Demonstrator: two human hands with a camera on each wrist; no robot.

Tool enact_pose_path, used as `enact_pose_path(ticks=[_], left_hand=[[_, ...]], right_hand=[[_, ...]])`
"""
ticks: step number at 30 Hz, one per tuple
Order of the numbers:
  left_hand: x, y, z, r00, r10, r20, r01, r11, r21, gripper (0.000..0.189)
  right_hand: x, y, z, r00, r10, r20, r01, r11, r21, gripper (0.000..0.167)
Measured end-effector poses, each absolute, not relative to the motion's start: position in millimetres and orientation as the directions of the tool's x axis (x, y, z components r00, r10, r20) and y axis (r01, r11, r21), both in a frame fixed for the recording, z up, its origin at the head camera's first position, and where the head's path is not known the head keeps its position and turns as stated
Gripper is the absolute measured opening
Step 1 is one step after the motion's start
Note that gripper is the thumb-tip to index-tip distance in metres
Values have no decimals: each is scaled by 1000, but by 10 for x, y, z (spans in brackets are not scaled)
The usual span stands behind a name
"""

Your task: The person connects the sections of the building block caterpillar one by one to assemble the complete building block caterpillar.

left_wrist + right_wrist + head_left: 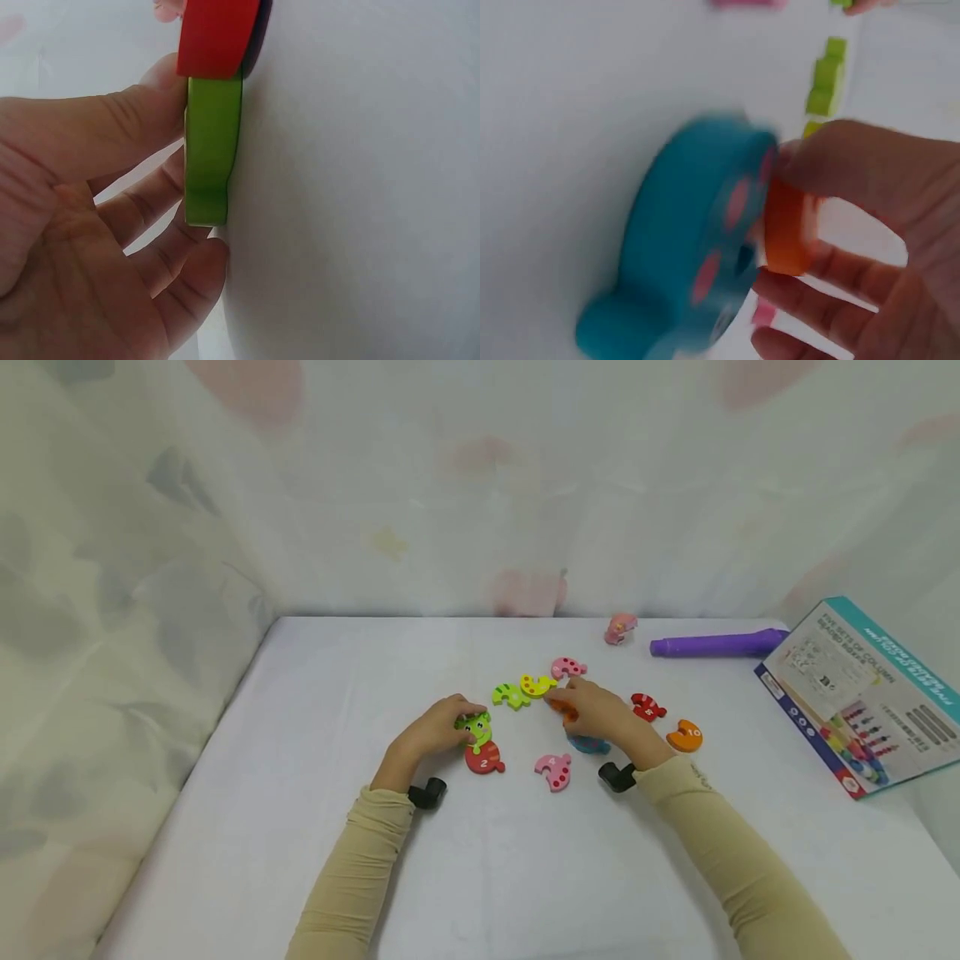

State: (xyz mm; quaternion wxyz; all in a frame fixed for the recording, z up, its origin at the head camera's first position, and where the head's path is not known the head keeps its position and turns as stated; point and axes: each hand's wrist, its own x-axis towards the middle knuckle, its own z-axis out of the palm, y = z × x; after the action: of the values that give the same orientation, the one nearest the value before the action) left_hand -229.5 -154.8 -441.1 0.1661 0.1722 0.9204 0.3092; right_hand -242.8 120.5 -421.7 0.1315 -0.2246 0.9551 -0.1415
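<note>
With thumb and fingertips, my left hand [437, 728] holds a green puzzle piece with a smiling face [477, 727]. A red puzzle piece numbered 2 [484, 758] meets its lower edge. In the left wrist view the green piece [212, 150] stands between thumb and fingers, against the red piece [217, 37]. My right hand [603, 717] pinches an orange puzzle piece [786, 229], thumb on one side and fingers on the other. Close by it lies a blue puzzle piece with pink spots [682, 217], partly under the hand in the head view.
Green [512, 696], yellow [535, 686] and pink [567, 667] pieces lie beyond the hands; another pink piece [555, 772] is nearer. Red [648, 707] and orange [686, 736] pieces sit right. Farther back are a pink figurine [620, 628], a purple tube [716, 645] and a box [862, 702].
</note>
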Motion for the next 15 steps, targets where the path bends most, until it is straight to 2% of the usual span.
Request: enact_pose_path(ticks=[5, 15], left_hand=[[-2288, -1547, -4424, -885, 415, -209, 203, 750, 630, 50], [-2296, -1541, -4392, -887, 411, -208, 209, 762, 613, 49]], right_hand=[[-2215, 1019, -4173, -895, -434, -99, -385, 867, -318, 53], [-1776, 580, -4199, -849, -529, 9, -520, 831, -199, 49]])
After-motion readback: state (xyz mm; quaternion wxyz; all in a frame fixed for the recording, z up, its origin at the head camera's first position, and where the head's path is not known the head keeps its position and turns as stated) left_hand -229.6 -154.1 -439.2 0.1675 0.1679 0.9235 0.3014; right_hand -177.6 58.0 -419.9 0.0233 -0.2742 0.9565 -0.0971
